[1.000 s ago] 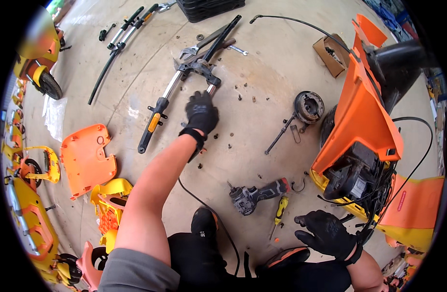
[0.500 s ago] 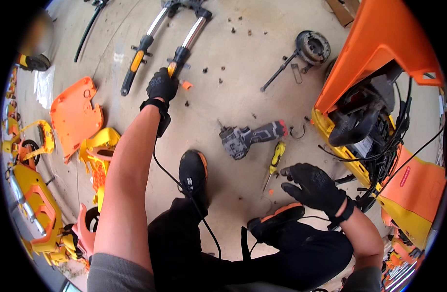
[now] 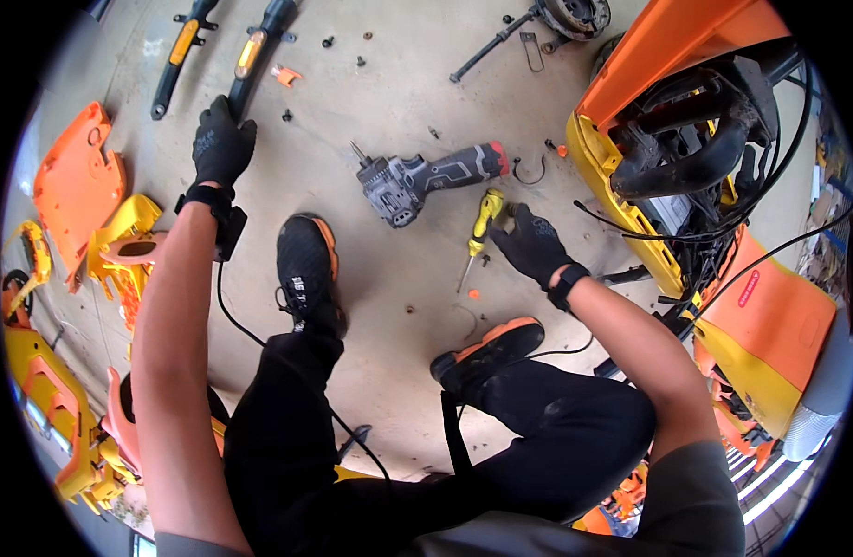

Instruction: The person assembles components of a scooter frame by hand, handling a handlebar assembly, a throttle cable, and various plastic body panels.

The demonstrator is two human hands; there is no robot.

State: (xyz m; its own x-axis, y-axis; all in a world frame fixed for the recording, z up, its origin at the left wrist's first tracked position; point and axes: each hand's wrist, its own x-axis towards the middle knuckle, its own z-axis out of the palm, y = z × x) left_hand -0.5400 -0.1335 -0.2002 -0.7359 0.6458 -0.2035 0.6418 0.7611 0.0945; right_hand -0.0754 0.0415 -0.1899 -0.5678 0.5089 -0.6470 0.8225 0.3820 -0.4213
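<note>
My black-gloved left hand (image 3: 224,144) is at the lower end of a dark fork leg (image 3: 252,58) with an orange reflector, fingers and thumb closed around its tip. The matching fork leg (image 3: 178,58) lies beside it on the left. My gloved right hand (image 3: 530,243) is open beside a yellow-and-black screwdriver (image 3: 483,226), thumb and fingertips close to its handle; whether they touch it is unclear. The screwdriver's shaft points toward my feet. Just beyond it lies a grey cordless power tool (image 3: 429,181) with a red-tipped base.
A partly stripped orange-and-yellow scooter body (image 3: 621,186) with loose black cables stands on the right. A wheel hub with axle (image 3: 575,17) lies at the far right. Orange (image 3: 78,186) and yellow (image 3: 129,232) panels are on the left. Bolts and small orange bits dot the floor.
My left hand has slid down the fork leg toward its tip. My right hand has moved left and away from me to the screwdriver handle. The whole view has shifted.
</note>
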